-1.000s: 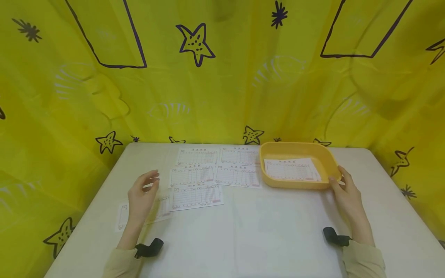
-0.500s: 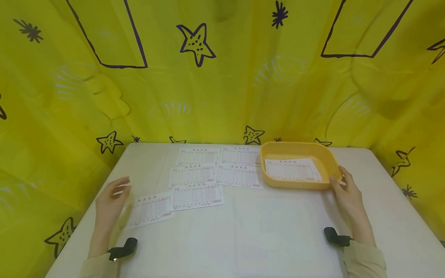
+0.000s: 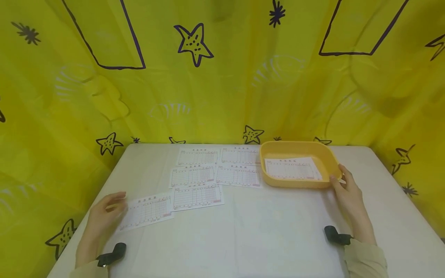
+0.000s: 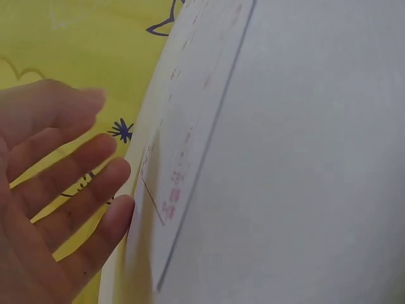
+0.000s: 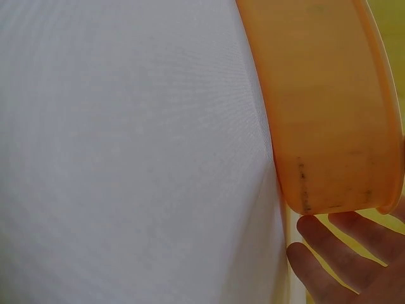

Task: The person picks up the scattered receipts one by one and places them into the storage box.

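My left hand [image 3: 104, 214] hovers at the left end of a white printed form slip [image 3: 149, 210], its fingers loosely bent and holding nothing. In the left wrist view the fingers [image 4: 101, 228] are spread beside that slip's edge; whether they touch it I cannot tell. On the right, my right hand [image 3: 349, 195] grips the near right corner of a yellow plastic basket [image 3: 299, 184], thumb at the rim and fingers along the outside. Inside the basket lie overlapping slips [image 3: 290, 169] of the same print. The right wrist view shows the basket's outer wall [image 5: 329, 114] beside the fingers.
Several more form slips [image 3: 198, 197] lie in rows across the table's middle and back, the rightmost close against the basket. The white table [image 3: 236, 243] ends at a yellow patterned curtain [image 3: 222, 77] behind and at both sides.
My left hand has moved left and toward me from above the leftmost slip to its left end, uncovering most of it. The right hand stays on the basket.
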Action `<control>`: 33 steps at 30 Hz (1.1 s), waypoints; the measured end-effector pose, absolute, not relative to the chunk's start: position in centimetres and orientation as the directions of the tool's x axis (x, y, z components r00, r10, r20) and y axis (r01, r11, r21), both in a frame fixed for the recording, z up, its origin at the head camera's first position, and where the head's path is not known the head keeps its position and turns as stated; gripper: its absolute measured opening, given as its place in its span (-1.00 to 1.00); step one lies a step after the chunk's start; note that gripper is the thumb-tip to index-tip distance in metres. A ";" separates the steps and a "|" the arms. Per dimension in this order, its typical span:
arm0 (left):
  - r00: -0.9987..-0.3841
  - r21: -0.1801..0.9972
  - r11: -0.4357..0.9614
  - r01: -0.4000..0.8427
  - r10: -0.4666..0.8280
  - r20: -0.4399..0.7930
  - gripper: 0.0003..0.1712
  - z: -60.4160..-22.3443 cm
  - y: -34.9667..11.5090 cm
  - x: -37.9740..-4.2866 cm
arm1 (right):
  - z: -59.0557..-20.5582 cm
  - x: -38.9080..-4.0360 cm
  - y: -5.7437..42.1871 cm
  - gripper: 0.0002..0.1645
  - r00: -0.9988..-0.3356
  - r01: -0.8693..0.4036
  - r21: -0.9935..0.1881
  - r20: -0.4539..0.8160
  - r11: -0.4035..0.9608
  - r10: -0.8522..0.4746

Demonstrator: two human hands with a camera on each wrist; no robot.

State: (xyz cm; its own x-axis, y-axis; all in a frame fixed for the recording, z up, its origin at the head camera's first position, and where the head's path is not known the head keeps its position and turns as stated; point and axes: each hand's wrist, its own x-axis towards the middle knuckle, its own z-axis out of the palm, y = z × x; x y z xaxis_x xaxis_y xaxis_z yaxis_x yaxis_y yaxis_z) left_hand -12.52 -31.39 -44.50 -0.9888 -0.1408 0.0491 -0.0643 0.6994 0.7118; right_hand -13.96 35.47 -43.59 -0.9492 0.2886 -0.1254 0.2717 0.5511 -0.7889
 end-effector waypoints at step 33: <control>-1.000 0.567 0.824 0.016 0.026 -0.009 -0.43 -44.6 -31.8 -12.9 | -43.6 -14.2 35.5 -0.12 -0.947 0.277 -0.785 -0.125 0.554 0.296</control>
State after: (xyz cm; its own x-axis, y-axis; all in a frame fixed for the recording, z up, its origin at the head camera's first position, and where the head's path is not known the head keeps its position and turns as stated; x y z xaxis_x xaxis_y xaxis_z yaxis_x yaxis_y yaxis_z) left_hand -12.94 -31.78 -44.60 -0.9996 0.0261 -0.0088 0.0165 0.8236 0.5669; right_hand -14.16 35.48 -43.56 -0.9468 0.2963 -0.1255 0.2773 0.5537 -0.7852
